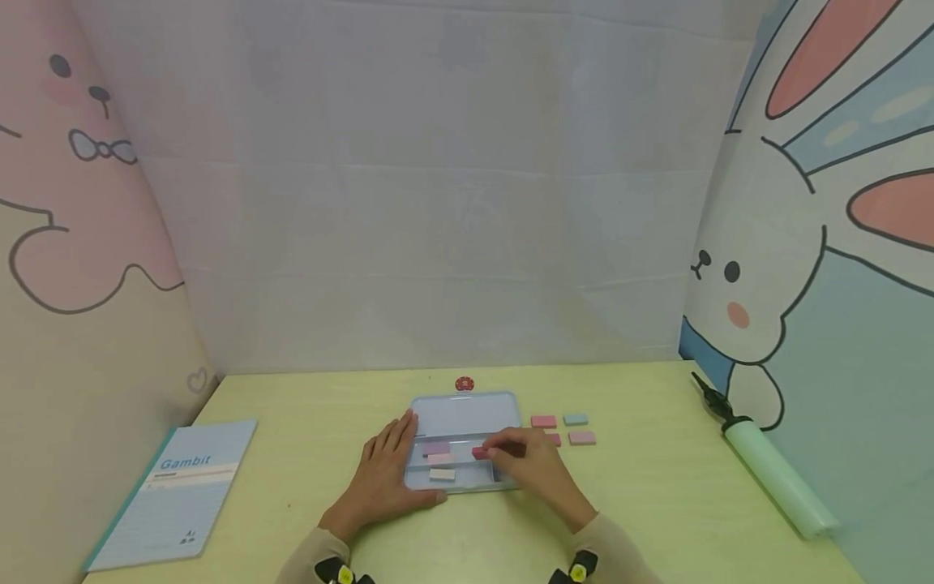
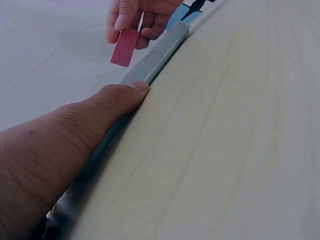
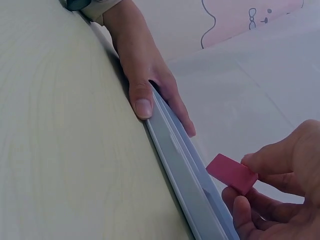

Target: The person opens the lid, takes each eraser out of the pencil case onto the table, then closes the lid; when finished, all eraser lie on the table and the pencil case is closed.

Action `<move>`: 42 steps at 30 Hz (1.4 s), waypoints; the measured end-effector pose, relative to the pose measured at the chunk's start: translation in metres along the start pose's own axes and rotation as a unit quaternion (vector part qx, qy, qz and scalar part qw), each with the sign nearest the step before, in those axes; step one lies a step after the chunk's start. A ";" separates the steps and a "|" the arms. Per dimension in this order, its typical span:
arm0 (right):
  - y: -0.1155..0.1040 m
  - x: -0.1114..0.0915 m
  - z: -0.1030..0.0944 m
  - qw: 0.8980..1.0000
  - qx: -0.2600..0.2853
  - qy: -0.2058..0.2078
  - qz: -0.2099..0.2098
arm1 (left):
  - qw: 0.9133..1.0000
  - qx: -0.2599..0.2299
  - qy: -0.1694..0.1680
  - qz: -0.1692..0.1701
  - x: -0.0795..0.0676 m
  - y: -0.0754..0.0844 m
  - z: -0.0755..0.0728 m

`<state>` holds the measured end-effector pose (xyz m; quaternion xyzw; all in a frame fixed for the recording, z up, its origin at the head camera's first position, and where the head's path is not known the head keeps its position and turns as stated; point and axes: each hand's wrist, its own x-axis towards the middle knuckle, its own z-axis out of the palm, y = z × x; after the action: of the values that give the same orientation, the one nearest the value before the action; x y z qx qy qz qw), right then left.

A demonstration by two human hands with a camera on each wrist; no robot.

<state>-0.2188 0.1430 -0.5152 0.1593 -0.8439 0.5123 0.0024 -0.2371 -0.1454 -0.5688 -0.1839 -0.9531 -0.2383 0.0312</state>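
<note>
An open light-blue case (image 1: 467, 415) with compartments lies on the table, lid raised at the back. My left hand (image 1: 383, 478) rests along its left side with fingers straight, and its thumb (image 2: 117, 97) presses the front edge. Between thumb and fingers, my right hand (image 1: 536, 466) pinches a small dark pink block (image 3: 232, 173) above the case's right part. Inside lie a lilac block (image 1: 436, 448), a pale pink block (image 1: 441, 459) and a whitish block (image 1: 442, 474). The right hand partly hides the case's right end.
Right of the case lie a pink block (image 1: 543, 422), a blue-green block (image 1: 576, 419), a light pink block (image 1: 582, 438) and another partly hidden. A red chip (image 1: 464, 384) lies behind. A notebook (image 1: 175, 495) is at left, a pale green pump (image 1: 777, 474) at right.
</note>
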 end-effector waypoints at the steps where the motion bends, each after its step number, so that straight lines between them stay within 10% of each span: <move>1: 0.002 -0.001 -0.003 1.000 0.005 -0.004 -0.001 | 1.000 0.000 0.000 0.000 0.000 0.000 0.000; 42: 0.046 -0.022 -0.077 0.993 -0.070 0.056 0.078 | 1.000 0.009 0.000 0.006 -0.002 0.000 -0.001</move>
<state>-0.2223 0.2349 -0.5221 0.0633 -0.8859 0.4590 0.0203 -0.2348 -0.1466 -0.5683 -0.1896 -0.9540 -0.2296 0.0340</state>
